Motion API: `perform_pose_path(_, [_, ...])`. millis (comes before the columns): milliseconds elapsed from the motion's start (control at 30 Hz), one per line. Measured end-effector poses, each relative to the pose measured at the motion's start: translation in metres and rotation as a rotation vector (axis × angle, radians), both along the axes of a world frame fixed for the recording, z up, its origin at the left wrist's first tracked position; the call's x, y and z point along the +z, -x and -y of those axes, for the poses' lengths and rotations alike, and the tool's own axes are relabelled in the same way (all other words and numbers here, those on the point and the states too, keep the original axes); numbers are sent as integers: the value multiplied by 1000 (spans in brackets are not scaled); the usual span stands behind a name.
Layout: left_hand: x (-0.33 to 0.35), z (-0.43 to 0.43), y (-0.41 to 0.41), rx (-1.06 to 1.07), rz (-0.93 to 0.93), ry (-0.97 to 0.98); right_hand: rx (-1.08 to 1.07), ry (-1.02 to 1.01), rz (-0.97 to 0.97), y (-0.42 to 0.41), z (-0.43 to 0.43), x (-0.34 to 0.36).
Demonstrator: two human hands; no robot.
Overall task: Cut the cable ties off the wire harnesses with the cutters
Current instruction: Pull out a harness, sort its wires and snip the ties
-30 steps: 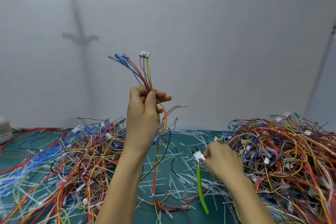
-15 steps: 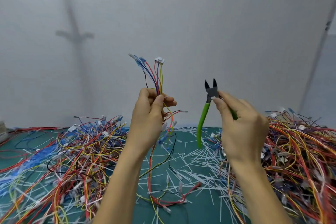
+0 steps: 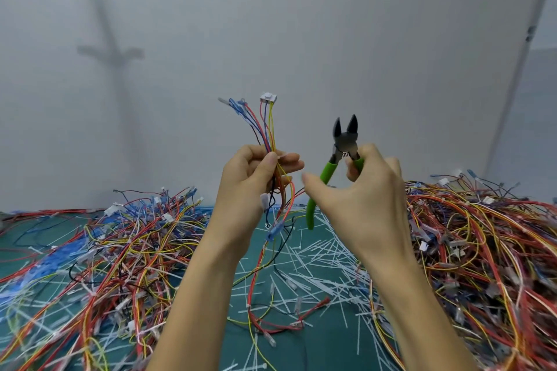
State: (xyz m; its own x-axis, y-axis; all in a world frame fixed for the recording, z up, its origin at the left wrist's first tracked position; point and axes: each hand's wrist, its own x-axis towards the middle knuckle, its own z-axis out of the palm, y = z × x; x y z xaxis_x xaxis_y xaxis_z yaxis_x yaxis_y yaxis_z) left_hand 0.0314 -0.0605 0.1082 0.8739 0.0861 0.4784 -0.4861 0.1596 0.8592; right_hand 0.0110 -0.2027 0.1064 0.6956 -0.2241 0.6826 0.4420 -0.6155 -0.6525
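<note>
The wire harness [image 3: 266, 132] is held up in the air above the middle of the table, in front of the grey wall [image 3: 271, 24]. The left hand [image 3: 250, 187] grips it with the fingers curled round the bundle and the thumb pressed on the wires. Above this hand the red, blue and yellow wires fan out and one group ends in a small white connector [image 3: 268, 97]. Below the hand the wires hang down to the green mat [image 3: 316, 346], and a blue terminal [image 3: 275, 232] hangs among them. I cannot tell if a cable tie sits on the held bundle. Just beside it, to the right, stand the cutters [image 3: 345, 141], upright, with the dark blades pointing up and standing apart. The right hand [image 3: 364, 199] holds them by the green handles; its fingers are curled round one handle and the other handle sticks out downward past the thumb. The cutters do not touch the harness. On the mat between the arms lie many cut white ties [image 3: 316, 256]. A pile of harnesses [image 3: 120, 250] lies on the left, and a larger pile [image 3: 482, 235] on the right.
</note>
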Motion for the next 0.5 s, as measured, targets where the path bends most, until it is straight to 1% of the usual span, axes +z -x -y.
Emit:
perform_pose_path(67, [0,-1,1,3,-13,24,77,8,-44,-1,2,1])
perform_pose_path(133, [-1,-2,0,22,-23,40,204,-6,-119,-2,4,3])
perform_pose_path(233, [-2,-3,-1,25,-31,84,358,73,-212,-2,7,5])
perform_pose_path(333, [-2,-5,-1,-4,-23,140,441,185,-318,-3,9,5])
perform_pose_path(433, [-1,-5,-1,-26,-5,156,487,289,-401,-5,9,3])
perform_pose_path(500, [0,-5,0,-28,5,141,500,269,-412,-6,7,1])
